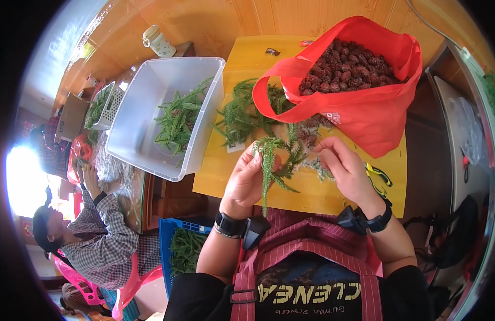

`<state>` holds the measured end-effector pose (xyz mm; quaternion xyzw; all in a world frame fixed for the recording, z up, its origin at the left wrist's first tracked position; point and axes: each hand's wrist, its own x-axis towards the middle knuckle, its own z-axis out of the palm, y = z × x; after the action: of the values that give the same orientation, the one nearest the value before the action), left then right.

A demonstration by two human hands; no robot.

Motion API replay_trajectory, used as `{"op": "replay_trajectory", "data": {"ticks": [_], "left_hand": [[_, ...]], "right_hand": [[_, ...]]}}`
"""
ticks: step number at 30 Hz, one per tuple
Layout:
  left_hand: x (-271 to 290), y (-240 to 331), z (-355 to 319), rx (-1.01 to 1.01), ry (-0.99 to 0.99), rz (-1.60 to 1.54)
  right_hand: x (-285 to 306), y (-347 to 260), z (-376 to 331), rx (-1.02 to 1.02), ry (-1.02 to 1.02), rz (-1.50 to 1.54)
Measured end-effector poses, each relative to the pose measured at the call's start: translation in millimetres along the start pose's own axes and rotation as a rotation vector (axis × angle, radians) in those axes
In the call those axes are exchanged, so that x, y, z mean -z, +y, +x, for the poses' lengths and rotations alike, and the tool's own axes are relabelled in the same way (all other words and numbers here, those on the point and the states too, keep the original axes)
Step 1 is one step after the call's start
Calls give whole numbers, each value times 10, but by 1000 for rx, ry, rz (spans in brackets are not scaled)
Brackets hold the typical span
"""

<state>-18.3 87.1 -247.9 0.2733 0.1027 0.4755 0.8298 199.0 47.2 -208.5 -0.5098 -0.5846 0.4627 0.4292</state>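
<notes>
My left hand [246, 179] is closed on the stem of a green artificial pine sprig [269, 160], whose needled branches droop over the yellow table [236, 191]. My right hand [344, 168] is to the right of the sprig, with thumb and forefinger pinched together; whatever is between them is too small to make out. Under and between the hands lies pale, frosted-looking greenery [311, 160]. More green pine sprigs [239, 115] are heaped just beyond my left hand. Pliers with yellow and black handles [380, 175] lie beside my right wrist, partly hidden by it.
A red bag [381, 117] full of brown pine cones [346, 67] stands at the far right. To the left, a clear plastic bin [146, 155] holds sprigs. A blue crate [164, 249] with greenery is below it. A person in a checked shirt [105, 246] works at far left.
</notes>
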Motion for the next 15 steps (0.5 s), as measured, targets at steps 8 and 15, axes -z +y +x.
{"op": "replay_trajectory", "data": {"ticks": [8,15], "left_hand": [[-88,-258,6,54,-55,-127],[-29,-220,-38,59,27,196]], "right_hand": [[4,38,-14,-215,-231,414],[17,208,-27,-123,-116,325]]}}
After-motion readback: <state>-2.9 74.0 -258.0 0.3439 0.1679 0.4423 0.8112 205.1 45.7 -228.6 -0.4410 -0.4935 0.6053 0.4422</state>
